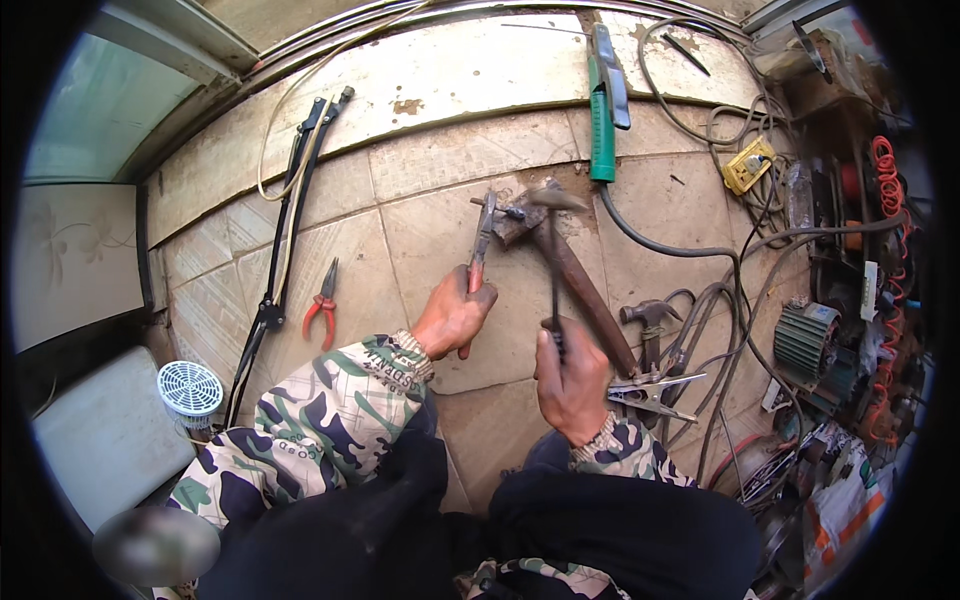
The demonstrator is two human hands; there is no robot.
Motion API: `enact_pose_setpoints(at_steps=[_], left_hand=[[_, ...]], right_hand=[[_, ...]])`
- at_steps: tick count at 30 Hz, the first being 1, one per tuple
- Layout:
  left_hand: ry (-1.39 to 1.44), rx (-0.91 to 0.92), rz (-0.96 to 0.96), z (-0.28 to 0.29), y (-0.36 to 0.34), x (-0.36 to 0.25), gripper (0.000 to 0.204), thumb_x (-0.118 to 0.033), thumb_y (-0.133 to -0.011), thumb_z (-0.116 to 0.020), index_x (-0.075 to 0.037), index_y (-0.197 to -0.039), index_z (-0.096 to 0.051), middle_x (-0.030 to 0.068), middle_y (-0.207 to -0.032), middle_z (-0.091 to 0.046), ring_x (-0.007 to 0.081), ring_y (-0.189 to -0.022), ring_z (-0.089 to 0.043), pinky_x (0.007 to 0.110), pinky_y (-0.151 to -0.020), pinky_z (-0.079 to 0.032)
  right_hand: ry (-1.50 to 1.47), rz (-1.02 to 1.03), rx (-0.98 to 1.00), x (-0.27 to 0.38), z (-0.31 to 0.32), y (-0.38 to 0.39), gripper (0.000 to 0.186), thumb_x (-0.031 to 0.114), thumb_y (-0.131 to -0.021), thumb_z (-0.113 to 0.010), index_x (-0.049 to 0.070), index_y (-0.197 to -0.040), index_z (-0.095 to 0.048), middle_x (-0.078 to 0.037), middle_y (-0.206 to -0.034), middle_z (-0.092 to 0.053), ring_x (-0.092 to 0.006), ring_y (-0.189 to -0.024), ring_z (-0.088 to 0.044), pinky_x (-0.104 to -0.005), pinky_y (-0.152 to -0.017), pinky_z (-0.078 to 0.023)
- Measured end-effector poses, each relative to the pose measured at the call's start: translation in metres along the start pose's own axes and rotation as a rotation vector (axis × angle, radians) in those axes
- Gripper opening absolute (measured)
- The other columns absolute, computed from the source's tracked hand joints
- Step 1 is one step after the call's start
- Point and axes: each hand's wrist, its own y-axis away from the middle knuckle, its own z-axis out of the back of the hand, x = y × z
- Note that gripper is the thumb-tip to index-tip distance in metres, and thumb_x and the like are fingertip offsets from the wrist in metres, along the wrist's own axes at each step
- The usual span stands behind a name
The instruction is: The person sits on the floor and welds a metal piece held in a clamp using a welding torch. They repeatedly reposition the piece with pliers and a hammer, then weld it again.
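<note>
I see my left hand (455,315) closed on red-handled pliers (480,250), which clamp a small metal piece (512,218) on the tiled floor (440,160). My right hand (572,375) grips a chipping hammer (555,235), head just beside the piece. Judged: striking is in progress, unfinished.

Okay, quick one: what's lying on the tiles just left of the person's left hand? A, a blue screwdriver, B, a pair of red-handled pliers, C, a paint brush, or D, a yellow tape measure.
B: red-handled pliers lie on the floor tiles to the left of the left hand, which grips another red-handled tool.
</note>
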Motion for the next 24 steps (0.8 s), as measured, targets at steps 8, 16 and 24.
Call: enact_pose_setpoints(at_steps=[8,16,24], left_hand=[[-0.069,-0.017,-0.044,0.001,-0.002,0.000,0.029,-0.028,-0.092,-0.054,0.000,-0.093,-0.047,0.0067,-0.062,-0.048,0.0182,-0.039,-0.047,0.036,-0.034,-0.039],[-0.056,-0.019,0.002,0.003,-0.003,0.002,0.031,-0.029,-0.091,-0.055,0.001,-0.094,-0.047,0.0072,-0.062,-0.048,0.0207,-0.038,-0.049,0.037,-0.035,-0.042],[-0.213,-0.080,-0.101,0.003,-0.007,0.011,0.033,-0.030,-0.091,-0.056,0.001,-0.096,-0.050,0.0130,-0.072,-0.056,0.0242,-0.046,-0.055,0.040,-0.042,-0.046]], right_hand=[[0.075,0.064,0.002,0.000,0.001,-0.006,0.013,0.006,-0.098,-0.063,-0.005,-0.104,-0.061,-0.021,-0.075,-0.062,-0.0374,-0.062,-0.062,-0.0429,-0.057,-0.047],[0.073,0.080,0.016,0.000,0.007,-0.010,0.013,0.006,-0.098,-0.064,-0.005,-0.104,-0.061,-0.022,-0.075,-0.062,-0.0390,-0.063,-0.062,-0.0434,-0.058,-0.047],[0.081,0.020,0.066,-0.008,0.003,-0.014,0.014,0.006,-0.098,-0.064,-0.005,-0.106,-0.062,-0.021,-0.073,-0.061,-0.0379,-0.062,-0.062,-0.0424,-0.058,-0.047]])
